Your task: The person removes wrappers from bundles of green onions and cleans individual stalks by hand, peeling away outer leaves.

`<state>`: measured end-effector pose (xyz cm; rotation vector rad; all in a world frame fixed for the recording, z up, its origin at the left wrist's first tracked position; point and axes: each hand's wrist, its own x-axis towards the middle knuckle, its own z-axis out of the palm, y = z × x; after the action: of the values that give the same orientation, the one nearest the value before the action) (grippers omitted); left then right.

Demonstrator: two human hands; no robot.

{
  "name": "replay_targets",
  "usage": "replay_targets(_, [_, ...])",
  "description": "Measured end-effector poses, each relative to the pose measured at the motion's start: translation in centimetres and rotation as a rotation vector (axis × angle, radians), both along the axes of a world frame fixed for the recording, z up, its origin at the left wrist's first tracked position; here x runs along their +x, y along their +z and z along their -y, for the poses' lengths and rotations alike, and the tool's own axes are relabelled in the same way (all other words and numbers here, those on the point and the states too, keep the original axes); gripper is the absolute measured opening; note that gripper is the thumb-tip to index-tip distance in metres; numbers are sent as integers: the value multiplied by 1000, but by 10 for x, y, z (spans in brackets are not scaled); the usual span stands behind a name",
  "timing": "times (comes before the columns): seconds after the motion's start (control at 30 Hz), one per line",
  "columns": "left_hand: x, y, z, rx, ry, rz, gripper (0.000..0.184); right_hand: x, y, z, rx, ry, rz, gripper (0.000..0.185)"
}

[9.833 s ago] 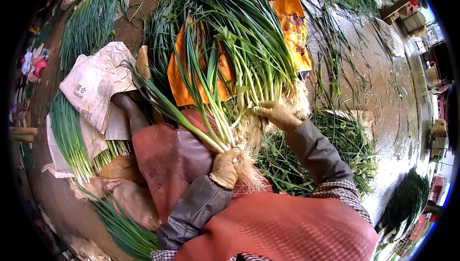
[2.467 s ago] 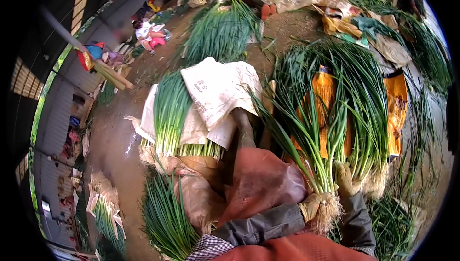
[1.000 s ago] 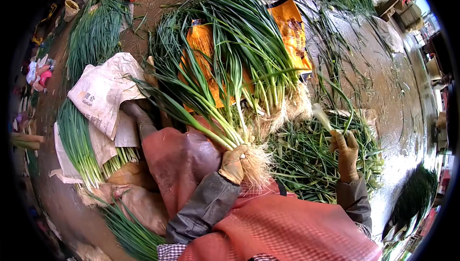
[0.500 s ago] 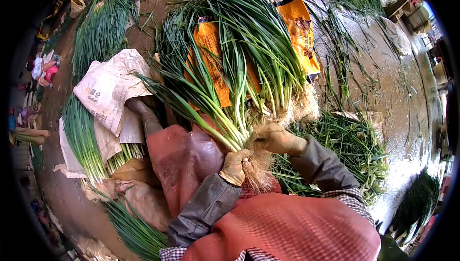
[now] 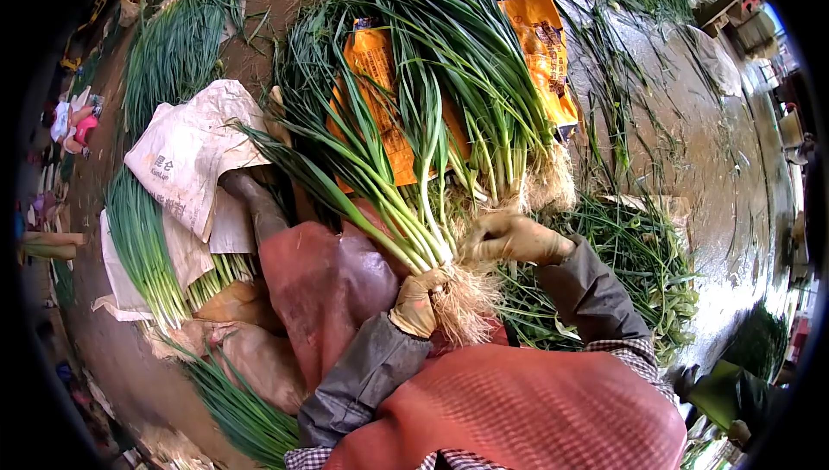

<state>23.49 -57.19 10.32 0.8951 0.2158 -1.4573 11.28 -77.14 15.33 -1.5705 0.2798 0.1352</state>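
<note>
My gloved left hand (image 5: 418, 303) is closed around the lower stalks of a bunch of green onions (image 5: 399, 221). Pale stringy roots (image 5: 466, 304) hang out past its fingers, and the leaves spread up and to the left. Just right of the stalk bases is my gloved right hand (image 5: 516, 239), its fingers curled together near the roots. Whatever may be between those fingers is hidden. Beyond both hands lies a larger heap of green onions (image 5: 509, 120), roots toward me, over orange printed bags (image 5: 537, 38).
To the left, more green onions (image 5: 142, 246) lie under a whitish printed sack (image 5: 199, 142). Loose green leaves (image 5: 626, 263) are piled at my right on wet ground (image 5: 725, 185). A red apron (image 5: 518, 405) covers my lap. Dark green material (image 5: 730, 397) shows at lower right.
My right hand has shifted slightly right, away from the stalks, uncovering more of the roots. My left hand keeps its hold. Dark green material has come into view at lower right.
</note>
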Motion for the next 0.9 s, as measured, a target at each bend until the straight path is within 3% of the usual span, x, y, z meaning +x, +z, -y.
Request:
replay_targets(0.03, [-1,-1,-3,-17,38,-49,31,-8,-6,7,185,-220,-117,22])
replay_targets(0.07, [0,10,-2,-31,69,-97,32,2,2,10,50,-435,-322,22])
replay_targets(0.13, [-2,34,6,-63,119,-148,36,5,-80,25,-612,-605,-204,32])
replay_targets(0.17, [-2,39,8,-96,118,-197,44,9,-114,32,-780,-608,-228,28])
replay_targets(0.27, [6,32,9,-408,57,-507,58,-1,-185,34,-629,-601,-285,16])
replay_targets(0.3, [10,25,4,-483,67,-515,52,-6,-178,27,-586,-642,-262,13])
replay_targets(0.33, [15,16,1,-660,40,-485,56,-12,-171,24,-831,-476,-561,13])
replay_targets(0.37, [15,23,-3,-605,87,-377,51,-50,-217,18,-588,-494,-352,15])
replay_targets(0.43, [11,48,-1,-527,184,-270,37,-132,-236,-8,-633,70,-279,16])
replay_targets(0.47, [15,27,-9,-408,149,-260,36,-154,-196,-22,-888,667,-396,14])
replay_targets(0.5, [11,32,-2,-359,183,-189,35,-155,-154,-24,-796,750,-452,14])
replay_targets(0.6, [13,17,-3,-302,142,-168,34,-99,-141,3,-940,163,-343,25])
replay_targets(0.67, [13,13,-5,-233,122,-209,36,-26,-153,28,-1056,-375,-256,47])
replay_targets(0.73, [9,26,0,-218,144,-180,36,37,-157,52,-343,-485,-510,41])
replay_targets(0.77, [7,24,1,-222,148,-168,38,43,-182,58,-1016,-358,-319,35])
replay_targets(0.8, [8,21,-1,-220,151,-159,40,45,-206,59,-709,-462,-194,31])
replay_targets(0.83, [10,20,-2,-208,130,-133,43,58,-185,51,-401,-560,-68,28])
replay_targets(0.87, [10,18,-2,-230,148,-160,45,50,-157,48,-405,-546,-68,28])
replay_targets(0.9, [12,5,-1,-262,133,-138,45,35,-126,45,-206,-544,-179,23])
